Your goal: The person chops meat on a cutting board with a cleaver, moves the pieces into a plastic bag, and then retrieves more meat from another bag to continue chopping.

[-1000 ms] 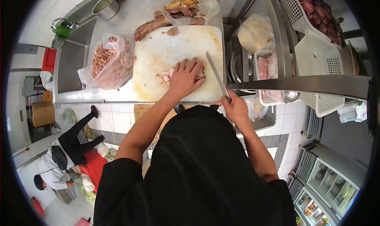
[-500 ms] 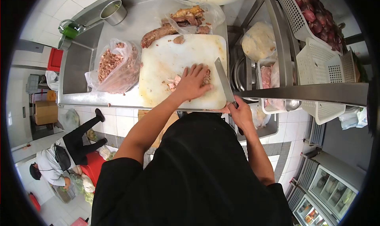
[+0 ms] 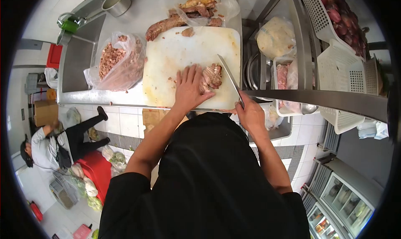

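A pile of sliced cooked meat (image 3: 213, 76) lies on the white cutting board (image 3: 165, 51). My left hand (image 3: 190, 89) rests flat along the left side of that meat, fingers stretched out, the thumb pointing right below it. Around the handle of a long-bladed knife (image 3: 228, 74) my right hand (image 3: 250, 112) is closed, at the board's right front edge. The blade slants up and left over the board, just right of the meat. At the board's far edge lie larger pieces of cooked meat (image 3: 161, 28), partly in a clear plastic bag.
Left of the board, an open plastic bag (image 3: 131, 63) holds chopped meat. A metal pot (image 3: 116, 3) stands behind it, near the sink (image 3: 79, 55). A steel shelf rail (image 3: 317, 95) runs close on the right. Another person (image 3: 48, 149) is at the lower left.
My left hand has slid left off the meat, uncovering the slices. The knife has tilted further left, its tip nearer the meat. The other person's arm has lifted.
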Tool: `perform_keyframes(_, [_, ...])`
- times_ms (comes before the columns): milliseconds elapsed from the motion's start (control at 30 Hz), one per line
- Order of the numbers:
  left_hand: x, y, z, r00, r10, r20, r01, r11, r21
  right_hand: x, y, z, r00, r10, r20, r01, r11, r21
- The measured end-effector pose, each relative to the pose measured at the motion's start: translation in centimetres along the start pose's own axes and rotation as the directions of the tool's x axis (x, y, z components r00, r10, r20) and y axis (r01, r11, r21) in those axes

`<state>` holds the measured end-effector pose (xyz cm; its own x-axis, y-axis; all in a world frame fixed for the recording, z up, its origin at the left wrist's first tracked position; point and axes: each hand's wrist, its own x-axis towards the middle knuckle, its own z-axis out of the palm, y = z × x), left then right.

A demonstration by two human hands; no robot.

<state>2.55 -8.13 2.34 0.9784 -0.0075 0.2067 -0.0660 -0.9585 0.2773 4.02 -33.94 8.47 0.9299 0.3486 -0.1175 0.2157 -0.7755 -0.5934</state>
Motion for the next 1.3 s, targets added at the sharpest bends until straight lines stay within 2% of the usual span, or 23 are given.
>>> perform_keyframes(67, [0.8, 0.5, 0.4, 1.000, 0.000, -0.020, 0.000, 1.000, -0.017, -0.2, -1.3, 0.1, 0.998, 0.016, 0.053, -0.013, 0.998, -0.056])
perform_keyframes(133, [1.8, 0.7, 1.0, 0.997, 0.015, 0.076, -0.012, 0.999, -0.048, -1.2, -1.8, 0.3, 0.994, -0.089, 0.058, 0.090, 0.996, -0.012])
perform_keyframes(200, [1.8, 0.3, 1.2, 0.994, 0.012, 0.110, -0.004, 0.998, -0.070, -2.0, -2.4, -0.6, 0.994, -0.052, 0.099, 0.054, 0.998, -0.018])
perform_keyframes(267, [1.5, -0.2, 1.4, 0.986, 0.090, 0.142, -0.080, 0.994, -0.069, -2.2, -2.8, -1.7, 0.973, 0.077, 0.216, -0.068, 0.996, -0.049])
perform_keyframes(300, [1.5, -0.1, 1.2, 0.987, 0.083, 0.139, -0.073, 0.995, -0.075, -2.0, -2.7, -2.1, 0.972, 0.076, 0.221, -0.065, 0.996, -0.057])
perform_keyframes(367, [1.6, 0.2, 0.8, 0.988, 0.054, 0.141, -0.046, 0.997, -0.061, -1.4, -1.8, -3.1, 0.943, 0.171, 0.286, -0.191, 0.981, 0.043])
perform_keyframes(500, [1.6, 0.4, 1.2, 0.988, 0.068, 0.137, -0.062, 0.997, -0.048, 0.0, -0.3, -3.5, 0.954, 0.124, 0.274, -0.170, 0.974, 0.151])
perform_keyframes(533, [1.9, 0.5, 1.0, 0.986, 0.059, 0.158, -0.053, 0.998, -0.042, 0.5, 0.2, -3.2, 0.955, 0.122, 0.270, -0.165, 0.975, 0.145])
perform_keyframes(567, [2.2, 0.6, 0.7, 0.983, 0.049, 0.179, -0.043, 0.998, -0.036, 0.9, 0.8, -2.8, 0.960, 0.133, 0.246, -0.144, 0.989, 0.025])
perform_keyframes(600, [2.4, 0.4, 1.0, 0.985, 0.044, 0.170, -0.039, 0.999, -0.034, 1.6, 0.5, -2.8, 0.966, 0.137, 0.221, -0.118, 0.988, -0.096])
perform_keyframes(667, [1.9, 0.0, 1.5, 0.998, 0.063, 0.004, -0.061, 0.984, -0.167, 2.2, -0.6, -3.5, 0.953, 0.184, 0.240, -0.164, 0.981, -0.100])
perform_keyframes(700, [2.1, 0.0, 1.0, 0.998, 0.062, 0.005, -0.060, 0.984, -0.169, 2.3, -1.0, -3.7, 0.967, 0.125, 0.223, -0.103, 0.989, -0.105])
perform_keyframes(733, [2.4, -0.1, 0.6, 0.998, 0.058, 0.000, -0.055, 0.959, -0.278, 2.4, -1.3, -4.0, 0.977, 0.067, 0.203, -0.044, 0.993, -0.113])
perform_keyframes(767, [2.7, -0.1, 0.3, 0.999, 0.051, -0.003, -0.048, 0.922, -0.384, 2.4, -1.9, -4.3, 0.976, 0.069, 0.205, -0.046, 0.992, -0.116])
perform_keyframes(867, [3.9, 0.7, 1.2, 0.994, 0.088, -0.060, -0.106, 0.888, -0.448, 2.7, -3.0, -4.4, 0.973, 0.052, 0.223, -0.003, 0.977, -0.214])
perform_keyframes(933, [4.2, 1.0, 1.7, 0.994, 0.082, -0.066, -0.102, 0.902, -0.420, 2.9, -2.7, -4.3, 0.953, 0.030, 0.300, 0.033, 0.978, -0.204])
perform_keyframes(1033, [4.4, 1.3, 2.1, 0.994, 0.081, -0.067, -0.101, 0.919, -0.381, 2.9, -3.0, -4.8, 0.943, 0.003, 0.333, 0.086, 0.964, -0.251])
perform_keyframes(1133, [4.6, 1.3, 2.3, 0.994, 0.086, -0.063, -0.103, 0.927, -0.360, 3.2, -4.0, -5.3, 0.927, 0.044, 0.373, 0.070, 0.955, -0.287])
perform_keyframes(1300, [4.9, 1.1, 2.6, 0.992, 0.081, -0.097, -0.109, 0.938, -0.330, 4.7, -2.9, -3.1, 0.927, -0.005, 0.374, 0.107, 0.962, -0.250])
